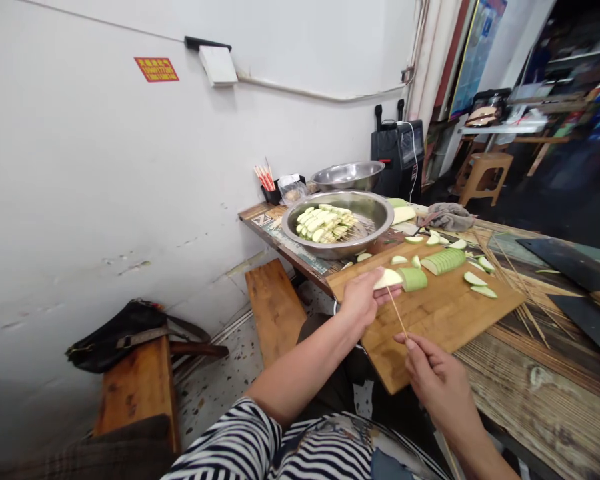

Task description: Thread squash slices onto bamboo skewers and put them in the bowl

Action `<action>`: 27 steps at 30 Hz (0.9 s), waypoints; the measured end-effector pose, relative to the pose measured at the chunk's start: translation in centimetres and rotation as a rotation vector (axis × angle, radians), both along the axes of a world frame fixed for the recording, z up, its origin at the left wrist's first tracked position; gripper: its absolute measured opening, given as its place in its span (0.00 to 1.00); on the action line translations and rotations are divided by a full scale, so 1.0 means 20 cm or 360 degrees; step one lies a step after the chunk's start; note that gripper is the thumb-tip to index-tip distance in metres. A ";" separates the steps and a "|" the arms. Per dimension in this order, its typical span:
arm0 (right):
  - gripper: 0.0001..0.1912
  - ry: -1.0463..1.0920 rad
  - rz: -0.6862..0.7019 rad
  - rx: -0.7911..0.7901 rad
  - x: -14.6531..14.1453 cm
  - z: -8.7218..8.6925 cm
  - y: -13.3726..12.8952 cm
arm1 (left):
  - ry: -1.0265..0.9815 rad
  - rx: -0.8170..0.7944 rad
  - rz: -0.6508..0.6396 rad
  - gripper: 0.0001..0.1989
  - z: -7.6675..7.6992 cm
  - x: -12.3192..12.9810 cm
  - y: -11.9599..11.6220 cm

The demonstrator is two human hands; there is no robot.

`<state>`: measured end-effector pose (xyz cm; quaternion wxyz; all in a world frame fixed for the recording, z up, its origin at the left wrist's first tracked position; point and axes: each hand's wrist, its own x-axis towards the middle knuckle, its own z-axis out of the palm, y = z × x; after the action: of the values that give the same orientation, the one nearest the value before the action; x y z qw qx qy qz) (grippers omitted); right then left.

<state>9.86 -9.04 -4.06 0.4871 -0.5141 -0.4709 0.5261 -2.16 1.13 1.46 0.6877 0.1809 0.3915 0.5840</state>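
My left hand (361,298) pinches a pale green vegetable slice (387,279) over the near corner of a wooden cutting board (430,313). My right hand (433,373) grips the lower end of a thin bamboo skewer (396,312), whose tip touches that slice. A short stack of slices (413,279) lies just right of my left hand. Further along the board sits a fanned row of cut slices (445,260), with loose slices (480,287) around it.
A steel bowl (375,210) holds several finished skewers (327,225); a second bowl (347,175) stands behind it. Loose skewers (510,280) lie on the wooden table (530,387), by a grey cloth (447,215). Wooden benches (275,310) and a black bag (125,330) stand by the wall.
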 end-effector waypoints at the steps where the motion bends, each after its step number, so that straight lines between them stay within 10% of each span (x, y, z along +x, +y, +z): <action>1: 0.28 0.0132 0.0030 -0.0093 -0.01 0.01 0.00 | -0.0006 0.0010 -0.0016 0.05 0.00 0.00 0.00; 15: 0.27 0.0751 -0.0017 -0.0326 -0.11 0.12 -0.03 | 0.0060 -0.0066 -0.0087 0.05 -0.01 0.00 0.00; 27: 0.29 0.0543 -0.0066 -0.0286 -0.12 0.13 0.04 | 0.0063 -0.0169 -0.0156 0.06 -0.01 0.03 -0.03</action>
<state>7.55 -8.31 -1.53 0.5228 -0.4683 -0.3219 0.6354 -1.66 0.45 1.30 0.7162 0.1745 0.4260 0.5245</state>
